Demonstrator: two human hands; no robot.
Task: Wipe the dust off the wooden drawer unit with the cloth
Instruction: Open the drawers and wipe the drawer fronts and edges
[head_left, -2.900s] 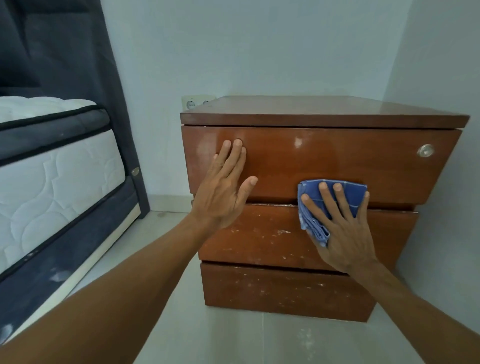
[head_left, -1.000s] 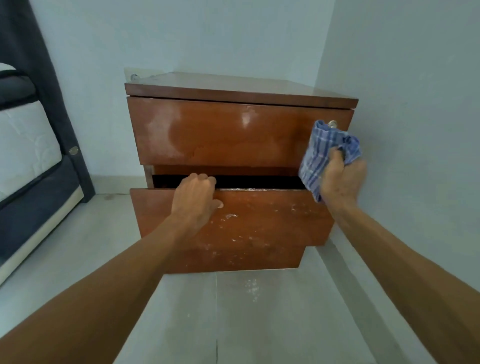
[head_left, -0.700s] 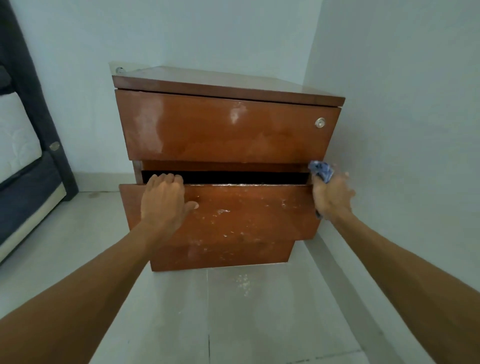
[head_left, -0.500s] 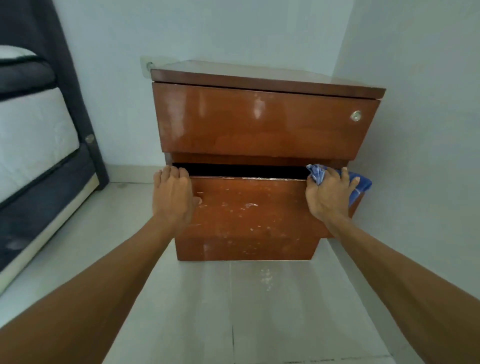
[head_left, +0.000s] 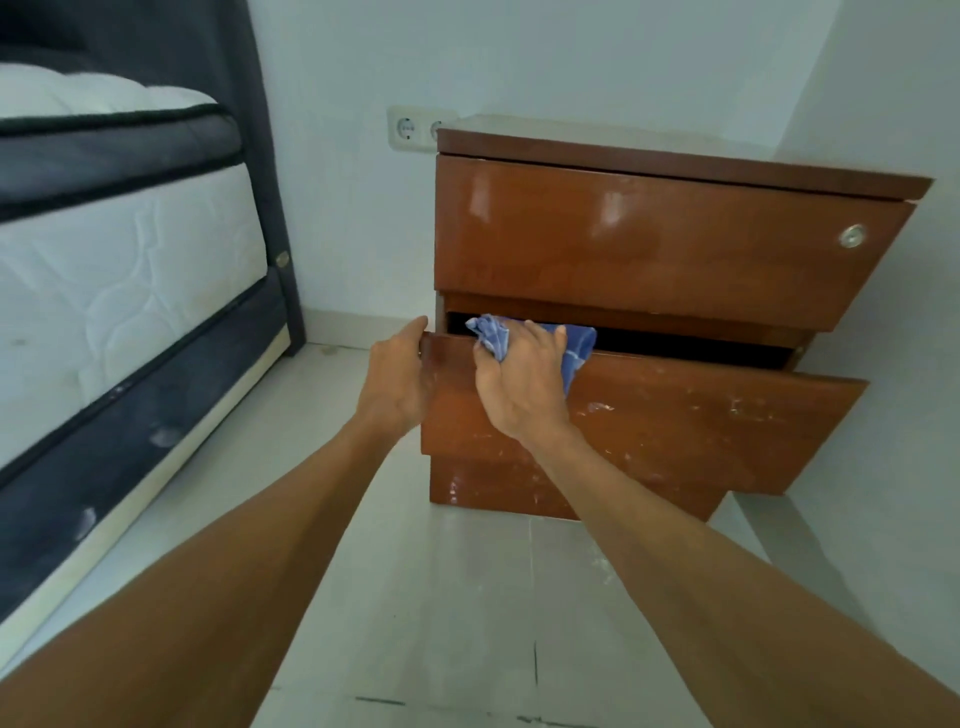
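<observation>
The glossy reddish-brown wooden drawer unit (head_left: 670, 249) is standing on the pale tiled floor (head_left: 467, 623) against the far wall, in the right corner of the room. Its middle drawer (head_left: 701, 421), flecked with white marks, is sitting pulled out toward the near side, leaving a dark gap under the top drawer. The left hand (head_left: 397, 384) is curling around the left end of that drawer front, fingers closed over its edge. The right hand (head_left: 519, 387) is pressing the crumpled blue checked cloth (head_left: 574, 345) onto the drawer's top edge near its left end, fingers wrapped over the fabric. A white quilted mattress (head_left: 119, 275) on a dark bed frame is lying at the left.
</observation>
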